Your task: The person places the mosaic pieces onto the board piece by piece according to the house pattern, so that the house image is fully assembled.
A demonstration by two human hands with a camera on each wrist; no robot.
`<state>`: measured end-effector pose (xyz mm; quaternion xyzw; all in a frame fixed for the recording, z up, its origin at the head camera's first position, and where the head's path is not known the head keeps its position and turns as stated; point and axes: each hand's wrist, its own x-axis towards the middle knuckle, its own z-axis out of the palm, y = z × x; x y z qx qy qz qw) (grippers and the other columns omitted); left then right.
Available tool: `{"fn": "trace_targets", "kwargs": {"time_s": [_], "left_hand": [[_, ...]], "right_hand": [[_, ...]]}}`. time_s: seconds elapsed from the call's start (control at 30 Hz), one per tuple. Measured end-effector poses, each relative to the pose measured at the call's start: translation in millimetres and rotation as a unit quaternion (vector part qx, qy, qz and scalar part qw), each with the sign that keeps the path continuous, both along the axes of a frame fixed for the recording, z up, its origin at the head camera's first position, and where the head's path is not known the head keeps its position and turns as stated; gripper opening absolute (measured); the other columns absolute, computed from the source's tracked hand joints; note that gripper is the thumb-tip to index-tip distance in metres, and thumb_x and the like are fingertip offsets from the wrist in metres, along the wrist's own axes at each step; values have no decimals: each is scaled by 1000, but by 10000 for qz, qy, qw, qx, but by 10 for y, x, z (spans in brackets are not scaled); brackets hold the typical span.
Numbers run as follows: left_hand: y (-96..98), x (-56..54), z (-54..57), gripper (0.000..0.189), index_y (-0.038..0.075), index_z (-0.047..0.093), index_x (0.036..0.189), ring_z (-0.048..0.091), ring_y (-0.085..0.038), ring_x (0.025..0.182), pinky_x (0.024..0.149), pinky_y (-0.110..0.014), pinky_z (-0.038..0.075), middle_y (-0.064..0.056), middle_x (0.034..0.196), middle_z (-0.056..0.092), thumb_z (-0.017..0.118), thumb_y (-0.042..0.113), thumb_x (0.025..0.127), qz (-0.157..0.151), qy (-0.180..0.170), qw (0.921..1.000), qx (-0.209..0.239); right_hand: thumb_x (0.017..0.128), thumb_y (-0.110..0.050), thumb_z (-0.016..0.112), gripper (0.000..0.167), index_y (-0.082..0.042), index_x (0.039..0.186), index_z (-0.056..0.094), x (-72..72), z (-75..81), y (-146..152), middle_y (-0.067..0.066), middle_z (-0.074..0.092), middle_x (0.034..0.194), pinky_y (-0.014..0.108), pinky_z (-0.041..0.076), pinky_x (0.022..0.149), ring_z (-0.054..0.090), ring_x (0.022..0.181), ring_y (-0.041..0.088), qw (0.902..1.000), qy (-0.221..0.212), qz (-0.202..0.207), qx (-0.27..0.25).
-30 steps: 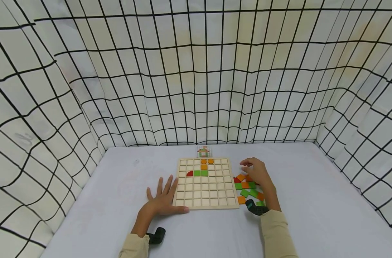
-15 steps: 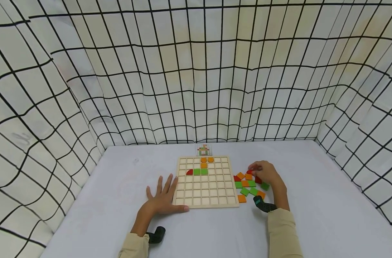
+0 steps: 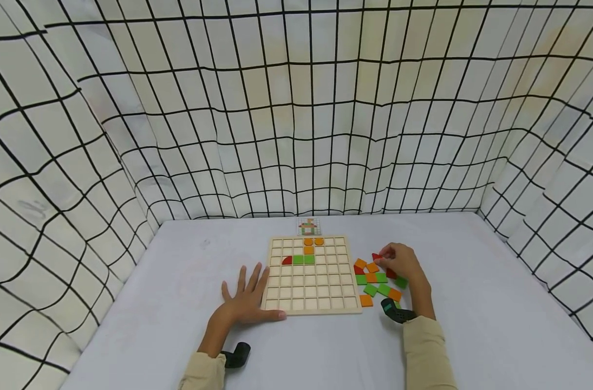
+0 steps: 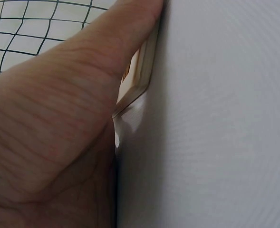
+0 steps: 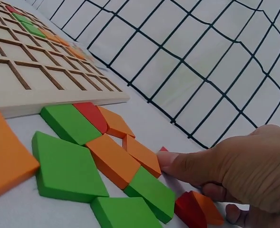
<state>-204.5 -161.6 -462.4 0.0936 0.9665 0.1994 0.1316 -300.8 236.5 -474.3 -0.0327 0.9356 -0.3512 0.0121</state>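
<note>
My left hand (image 3: 247, 304) lies spread beside the wooden grid board (image 3: 312, 313), fingertips at its left edge and thumb along its front left corner. In the left wrist view, the thumb and palm (image 4: 59, 104) hide most of the board. Set in the grid are two orange round pieces (image 3: 318, 242), an orange square (image 3: 308, 250), two green squares (image 3: 298, 260) and a red quarter-round piece (image 3: 287, 260). My right hand (image 3: 401, 261) pinches a small red tile (image 3: 376, 257) at the far side of the loose tiles; in the right wrist view, the thumb hides most of it.
Several loose green tiles (image 5: 68, 166), orange tiles (image 5: 113, 159) and red tiles (image 5: 189, 209) lie right of the board. Behind the board is a small pattern card (image 3: 308, 226). A black net (image 3: 296, 141) over white sheeting surrounds the white table (image 3: 145, 325).
My right hand has come down from above the tiles to their far right side and taken hold of the red tile. Nearby orange tiles have shifted slightly. The left hand keeps its place.
</note>
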Motion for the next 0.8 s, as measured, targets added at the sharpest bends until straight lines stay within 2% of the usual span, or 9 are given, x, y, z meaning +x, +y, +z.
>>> {"fn": "trace_targets", "kwargs": {"time_s": [0.17,0.4,0.6,0.8], "left_hand": [[7,13,11,118,11,11,158,-11,-45,149,105,-77,-8,-13,166,0,70,70,73,4,33,10000,-79],[5,28,23,118,11,11,158,-13,-45,149,105,-78,-8,-14,166,-1,71,69,73,-4,68,10000,-32],[0,25,8,118,11,11,158,-12,-45,149,105,-77,-8,-13,166,0,70,69,73,-23,45,10000,-23],[-4,11,13,122,11,11,158,-14,-43,150,106,-75,-12,-12,166,-1,68,74,70,-36,19,9999,114]], "right_hand": [[90,-20,71,30,-8,118,67,-8,-18,-40,16,63,104,47,51,90,57,97,30,9996,159,142,158],[90,-19,71,22,-10,110,71,-24,-37,-37,14,64,104,50,50,93,60,100,31,9992,228,251,211],[91,-18,70,24,-9,113,70,-28,-49,-39,16,64,109,54,48,96,60,106,34,9986,268,377,253],[91,-19,70,24,-9,113,71,-41,-57,-35,14,64,108,54,47,95,60,105,34,9984,297,393,286]]}}
